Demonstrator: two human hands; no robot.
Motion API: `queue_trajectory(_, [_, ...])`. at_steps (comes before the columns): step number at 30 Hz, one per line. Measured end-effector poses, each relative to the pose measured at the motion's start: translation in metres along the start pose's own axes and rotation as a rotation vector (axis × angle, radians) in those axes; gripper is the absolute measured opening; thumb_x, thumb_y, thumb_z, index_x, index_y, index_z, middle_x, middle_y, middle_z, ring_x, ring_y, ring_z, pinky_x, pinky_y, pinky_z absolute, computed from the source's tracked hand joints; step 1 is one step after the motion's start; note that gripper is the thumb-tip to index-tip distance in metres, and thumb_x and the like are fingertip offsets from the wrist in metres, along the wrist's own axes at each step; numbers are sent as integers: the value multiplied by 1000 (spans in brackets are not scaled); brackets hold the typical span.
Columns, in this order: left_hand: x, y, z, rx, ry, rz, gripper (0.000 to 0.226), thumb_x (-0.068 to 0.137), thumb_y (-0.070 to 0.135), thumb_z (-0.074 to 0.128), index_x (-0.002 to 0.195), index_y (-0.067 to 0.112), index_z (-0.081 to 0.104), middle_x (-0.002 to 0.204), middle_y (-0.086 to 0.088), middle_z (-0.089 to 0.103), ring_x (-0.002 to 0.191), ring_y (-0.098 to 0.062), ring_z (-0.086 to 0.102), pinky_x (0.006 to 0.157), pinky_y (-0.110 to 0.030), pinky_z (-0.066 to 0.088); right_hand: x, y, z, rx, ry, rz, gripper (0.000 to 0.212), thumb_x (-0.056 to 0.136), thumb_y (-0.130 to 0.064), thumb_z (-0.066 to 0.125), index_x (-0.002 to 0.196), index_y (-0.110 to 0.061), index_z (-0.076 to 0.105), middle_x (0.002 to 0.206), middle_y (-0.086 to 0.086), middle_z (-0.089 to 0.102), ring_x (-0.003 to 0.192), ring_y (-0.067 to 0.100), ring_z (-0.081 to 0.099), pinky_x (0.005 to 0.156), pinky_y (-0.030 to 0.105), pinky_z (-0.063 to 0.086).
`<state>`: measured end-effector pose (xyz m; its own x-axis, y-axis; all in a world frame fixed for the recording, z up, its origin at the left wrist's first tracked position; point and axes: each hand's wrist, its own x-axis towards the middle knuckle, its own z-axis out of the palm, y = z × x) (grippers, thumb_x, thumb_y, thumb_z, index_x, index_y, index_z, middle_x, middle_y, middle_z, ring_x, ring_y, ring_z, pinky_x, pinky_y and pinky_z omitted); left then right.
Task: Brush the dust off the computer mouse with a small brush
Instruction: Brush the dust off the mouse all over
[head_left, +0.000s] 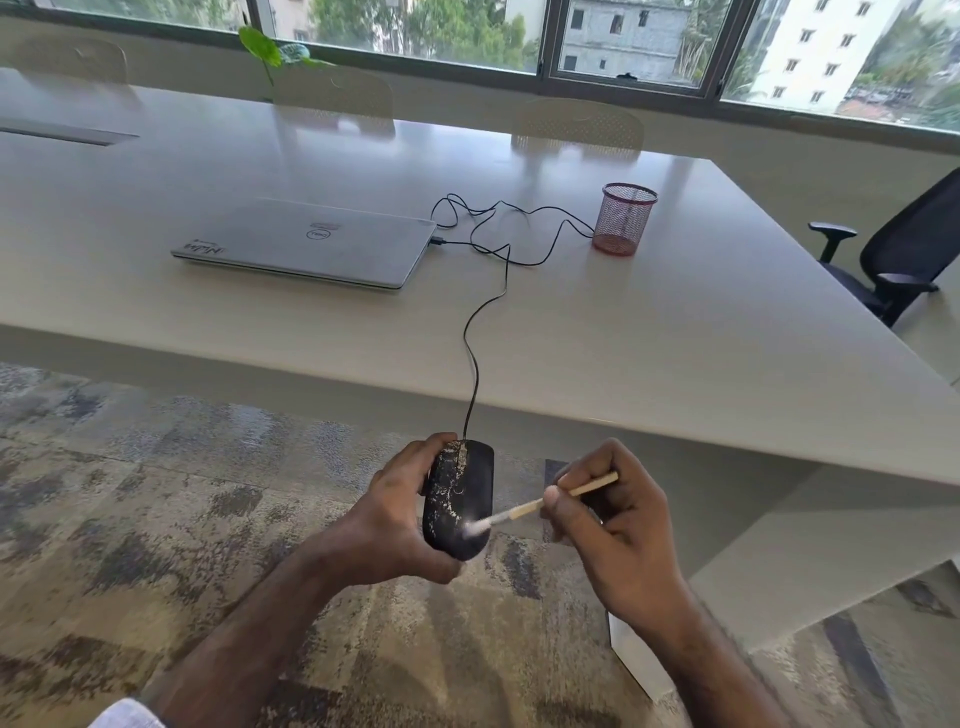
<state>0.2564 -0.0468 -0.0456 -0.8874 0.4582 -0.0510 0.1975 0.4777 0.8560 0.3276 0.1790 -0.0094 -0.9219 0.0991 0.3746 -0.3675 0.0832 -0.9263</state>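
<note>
A black computer mouse (460, 493), streaked with pale dust on its left half, is held off the table's front edge above the carpet. My left hand (395, 519) grips it from the left and underneath. My right hand (618, 525) pinches a small brush (540, 503) with a light wooden handle. The brush's white bristles touch the mouse's lower right side and look blurred. The mouse's black cable (475, 332) runs up over the table edge.
The white table (675, 332) carries a shut silver laptop (306, 241) with the cable plugged in, and a red mesh pen cup (625, 218) at the right. A black office chair (904, 254) stands at the far right. Pale chairs line the far side.
</note>
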Motion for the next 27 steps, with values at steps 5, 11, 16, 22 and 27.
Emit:
queue_trajectory(5, [0,-1,0,31,-1,-2,116,47,26,91,151,32,39,132,6,53,123,-21,57,102,-47,56,-2,3,1,-52,-94,1,13,86,-18,69,83,-23,57,69,19,57,55,42,48,46,47,41])
queue_trajectory(11, [-1,0,0,47,7,3,111,47,31,90,146,38,40,130,10,52,123,-19,55,103,-46,55,-3,3,3,-33,-77,-12,13,85,-22,71,82,-25,58,70,16,61,54,38,54,45,44,47])
queue_trajectory(16, [-1,-1,0,63,-1,-2,115,47,27,90,149,34,38,130,9,52,123,-21,55,104,-48,55,-4,3,7,-59,-128,-10,12,88,-23,70,86,-22,58,76,15,62,60,33,53,51,39,46])
queue_trajectory(22, [-1,0,-1,73,3,-15,120,46,32,91,153,33,36,131,10,48,125,-23,52,103,-46,55,-3,1,0,-24,-161,-43,24,84,2,63,84,-21,55,71,17,54,58,42,41,49,47,36])
queue_trajectory(27, [-1,0,0,71,-4,-9,118,49,24,93,153,31,37,132,9,50,126,-22,54,106,-49,54,-4,-2,6,-26,-178,-44,12,88,-17,67,86,-24,57,78,14,60,63,40,49,53,42,42])
